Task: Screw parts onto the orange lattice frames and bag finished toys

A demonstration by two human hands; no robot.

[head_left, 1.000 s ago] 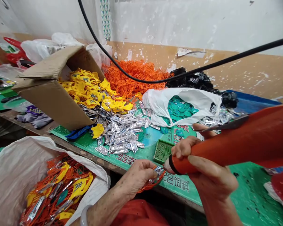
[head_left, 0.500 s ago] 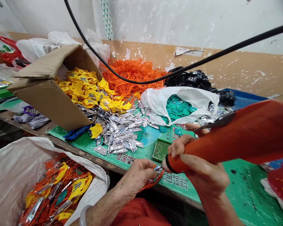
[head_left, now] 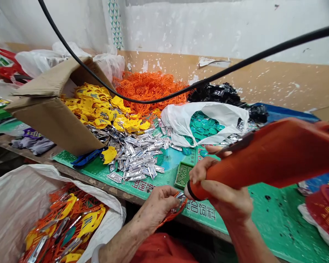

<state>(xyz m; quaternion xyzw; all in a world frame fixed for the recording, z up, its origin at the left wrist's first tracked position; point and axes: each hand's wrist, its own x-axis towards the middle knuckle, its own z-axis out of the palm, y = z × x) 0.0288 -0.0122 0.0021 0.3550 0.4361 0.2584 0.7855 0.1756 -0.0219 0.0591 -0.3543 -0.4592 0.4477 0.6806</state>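
My right hand (head_left: 227, 193) is wrapped round the orange body of an electric screwdriver (head_left: 252, 164). Its tip points down-left at a small plastic assembly (head_left: 178, 206) with silver and orange parts. My left hand (head_left: 156, 204) pinches that assembly between thumb and fingers at the table's front edge. Whether the tip touches it is hard to see. Just behind the tip lies a green tray (head_left: 183, 175) with a grid of small holes. A pile of silver plastic pieces (head_left: 139, 157) spreads to the left of it.
A cardboard box (head_left: 52, 120) on its side spills yellow pieces (head_left: 95, 106). Behind are orange frames (head_left: 153, 91) and black parts (head_left: 216, 93). A white bag (head_left: 175, 120) holds green pieces. At lower left, a sack (head_left: 13, 204) contains mixed assemblies. A black cable (head_left: 164, 98) hangs across; a red basket (head_left: 325, 212) stands right.
The view has shifted slightly, so most things sit a little lower and further left. Both hands keep their grip, and the screwdriver's rear end has dipped a little.
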